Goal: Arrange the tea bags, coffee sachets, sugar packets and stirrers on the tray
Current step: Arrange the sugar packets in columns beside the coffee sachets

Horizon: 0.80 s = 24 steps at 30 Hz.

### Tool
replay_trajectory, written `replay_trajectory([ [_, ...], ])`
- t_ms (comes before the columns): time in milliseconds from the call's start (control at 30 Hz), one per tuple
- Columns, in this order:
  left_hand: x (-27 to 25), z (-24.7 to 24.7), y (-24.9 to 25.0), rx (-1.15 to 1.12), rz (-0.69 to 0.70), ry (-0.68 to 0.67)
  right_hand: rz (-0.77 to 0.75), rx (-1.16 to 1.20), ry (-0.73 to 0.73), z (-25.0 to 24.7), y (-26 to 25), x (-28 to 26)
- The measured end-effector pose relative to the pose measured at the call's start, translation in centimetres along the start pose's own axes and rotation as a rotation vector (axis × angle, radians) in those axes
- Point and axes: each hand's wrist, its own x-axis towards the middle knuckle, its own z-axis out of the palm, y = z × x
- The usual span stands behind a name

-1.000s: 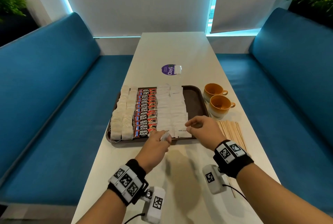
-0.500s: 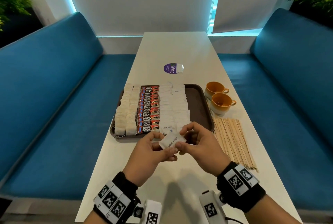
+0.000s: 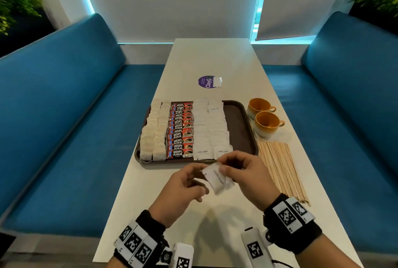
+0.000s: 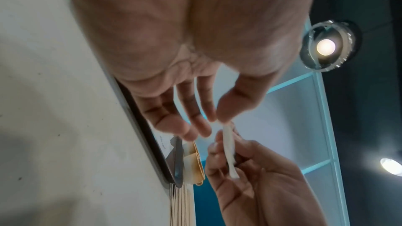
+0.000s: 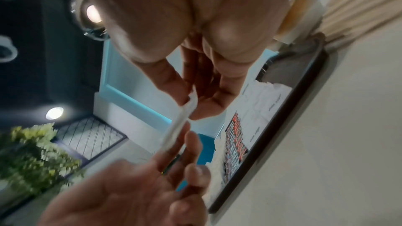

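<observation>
White paper is between the two hands: a sugar packet point(image 3: 218, 178) is held above the table point(image 3: 215, 220), just before the near rim of the brown tray point(image 3: 238, 125). The right hand point(image 3: 247, 178) pinches the packet with thumb and fingers at its upper end. The left hand point(image 3: 183, 190) has its fingers curled beside the lower end; in the left wrist view thumb and forefinger touch the top edge of the packet point(image 4: 229, 149), but this part is blurred and a firm grip cannot be confirmed.

On the tray lie, from left to right, two columns of tea bags point(image 3: 151, 138), one column of red coffee sachets point(image 3: 179, 132) and two columns of sugar packets point(image 3: 210, 132). A strip at the right side of the tray is bare, beside the right rim. The wooden stirrers point(image 3: 280, 168) lie on the table just right of the tray, reaching almost to the right table edge. Two orange cups point(image 3: 263, 116) stand behind them, close to the tray's far right corner. A purple sticker point(image 3: 205, 82) is farther back, well apart from the tray.

In the right wrist view the packet point(image 5: 180, 123) shows only edge-on, and the left hand is blurred.
</observation>
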Motion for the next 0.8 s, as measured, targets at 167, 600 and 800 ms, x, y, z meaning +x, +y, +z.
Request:
replay_trajectory([
  [167,0.3,0.1,-0.1,0.0,0.038,0.075,-0.021,-0.102,-0.08,0.2,-0.6,-0.2],
  [600,4.3,-1.3,-0.8,0.069,0.01,0.339,0.143,-0.066,0.033,1.1,2.8,4.8],
  [800,8.1,-2.8,0.1,0.501,-0.02,0.332,0.121,-0.29,0.093,1.8,2.9,10.4],
])
